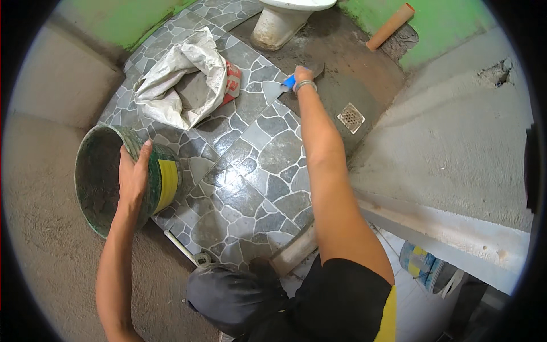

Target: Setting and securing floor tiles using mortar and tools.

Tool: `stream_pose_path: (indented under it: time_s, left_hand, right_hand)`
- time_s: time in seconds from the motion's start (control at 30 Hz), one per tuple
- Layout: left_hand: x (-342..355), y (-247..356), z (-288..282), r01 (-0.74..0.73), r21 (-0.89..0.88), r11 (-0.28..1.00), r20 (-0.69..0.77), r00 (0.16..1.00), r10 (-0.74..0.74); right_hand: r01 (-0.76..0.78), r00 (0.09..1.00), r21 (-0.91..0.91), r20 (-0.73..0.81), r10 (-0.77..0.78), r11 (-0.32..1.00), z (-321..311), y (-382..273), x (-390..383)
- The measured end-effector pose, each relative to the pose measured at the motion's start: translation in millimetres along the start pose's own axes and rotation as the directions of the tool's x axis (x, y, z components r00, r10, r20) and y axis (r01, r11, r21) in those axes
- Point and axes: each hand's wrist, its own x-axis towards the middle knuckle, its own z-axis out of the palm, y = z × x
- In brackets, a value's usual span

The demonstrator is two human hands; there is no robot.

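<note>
Green plastic, yellow-banded: one bucket [152, 178], tilted, mouth turned toward nine, standing at nine o'clock from where I watch over the worker's shoulder. Left hand [133, 176]: half closed over its rim, thumb apart from the fingers. Right hand [303, 74]: at twelve, arm stretched out, closed round the blue handle of a trowel [289, 83] (the blade is hard to make out from here). Beneath the trowel, the edge where stone-patterned tiles [279, 142] meet bare grey screed [333, 94]. Sack [159, 94]: white, mouth open, grey powder inside, at half past ten. Toilet [279, 25]: white, twelve, beyond the hand. Pipe [390, 27]: orange, one o'clock, against the green wall. Drain [351, 118]: square, perforated, two o'clock. Second bucket [415, 261]: blue and yellow, four o'clock.
</note>
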Motion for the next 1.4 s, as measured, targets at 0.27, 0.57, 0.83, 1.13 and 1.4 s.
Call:
stream_pose_path:
  time_s: [0.27, 0.57, 0.83, 1.13, 1.4]
  left_hand:
    - [-1.6, -2.4, 1.4, -0.029, -0.054, 0.998, -0.013, 1.000, 0.028]
    - [-0.3, -1.6, 1.2, -0.020, -0.021, 1.000, -0.039, 0.999, 0.019]
    - [3.2, -8.1, 0.2, 0.001, 0.018, 1.000, -0.029, 1.000, -0.001]
    - [4.5, -8.3, 0.8, 0.003, 0.017, 1.000, -0.034, 0.999, -0.003]
    - [4.3, -6.6, 0.5, -0.001, 0.018, 1.000, -0.039, 0.999, 0.002]
  right_hand:
    - [0.046, 0.989, -0.452, -0.104, -0.104, 0.891, -71.7, -40.2, -22.5]
    - [0.123, 0.988, -0.666, 0.015, -0.152, 0.735, -72.8, -11.2, 0.3]
    - [0.342, 0.938, -0.662, 0.203, -0.280, 0.667, -115.8, -15.6, -119.4]
    - [0.357, 0.929, -0.907, 0.321, -0.182, 0.223, -186.5, 33.5, -220.3]
    - [0.370, 0.915, -0.920, 0.337, -0.221, 0.131, -191.7, 28.4, -205.1]
